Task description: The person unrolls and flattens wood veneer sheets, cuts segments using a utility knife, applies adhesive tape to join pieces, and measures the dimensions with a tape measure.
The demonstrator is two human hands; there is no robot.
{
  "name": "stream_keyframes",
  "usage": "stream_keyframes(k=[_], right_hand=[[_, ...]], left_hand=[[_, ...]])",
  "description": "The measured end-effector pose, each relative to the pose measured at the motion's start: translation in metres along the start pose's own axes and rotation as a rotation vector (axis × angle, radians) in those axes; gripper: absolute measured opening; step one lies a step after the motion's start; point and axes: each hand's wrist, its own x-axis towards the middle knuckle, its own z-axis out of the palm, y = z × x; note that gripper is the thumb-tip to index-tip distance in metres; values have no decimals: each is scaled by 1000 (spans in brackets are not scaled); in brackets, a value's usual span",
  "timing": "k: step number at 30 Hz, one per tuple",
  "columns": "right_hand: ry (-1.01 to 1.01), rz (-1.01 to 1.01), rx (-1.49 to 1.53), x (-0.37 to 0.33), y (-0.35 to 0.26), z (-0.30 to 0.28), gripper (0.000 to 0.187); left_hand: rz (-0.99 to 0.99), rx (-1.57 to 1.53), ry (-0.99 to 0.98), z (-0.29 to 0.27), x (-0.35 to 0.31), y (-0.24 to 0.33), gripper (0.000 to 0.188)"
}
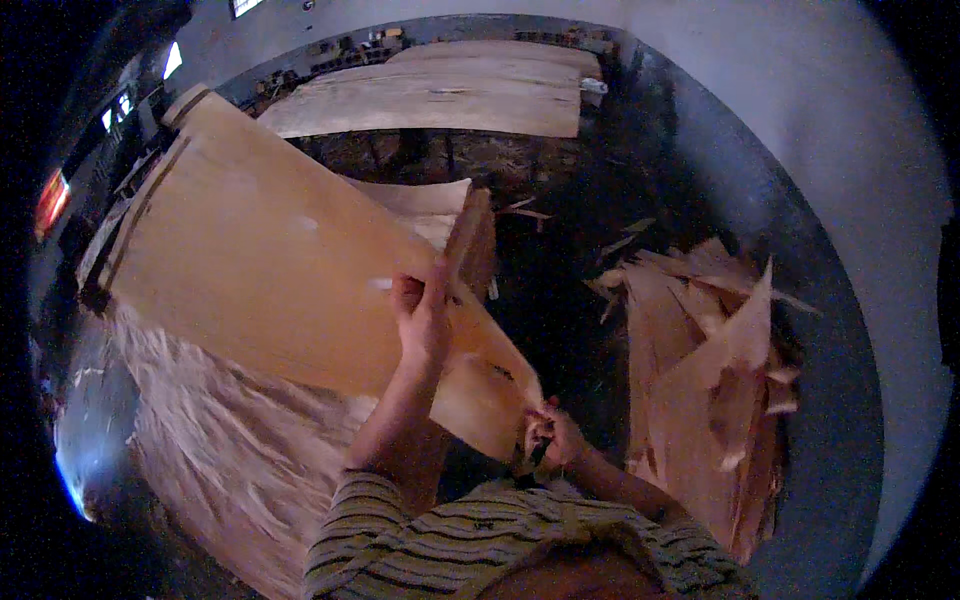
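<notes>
A wide, thin sheet of wood veneer [250,220] slants from the far left down toward my body, its near end narrowing and bending up. My left hand [424,315] is closed at the sheet's right-hand edge, thumb and fingers gripping it. Lower and further right, my right hand [562,437] pinches the sheet's near corner. Something small and dark shows beside those fingers, too dim to make out. Under the held sheet lies a stack of wrinkled veneer [240,430], partly covered by it.
To the right stands a heap of torn veneer pieces [690,390] with jagged upright edges. At the back, more wide sheets [430,95] lie on a large stack. Scraps [525,212] litter the dark floor between. A grey wall [780,130] curves along the right side.
</notes>
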Motion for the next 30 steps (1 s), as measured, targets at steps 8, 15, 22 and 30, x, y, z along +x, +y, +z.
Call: stream_keyframes(k=[8,15,22,30], right_hand=[[175,-187,170,157,-52,-155,21],[335,-262,270,240,-217,-162,17],[563,-654,137,350,-461,-151,23],[783,-992,30,423,-625,-124,40]], left_hand=[[259,-170,66,93,133,-17,13],[392,-80,366,78,219,-52,10],[363,12,502,27,345,-118,7],[112,-56,500,42,494,-230,10]])
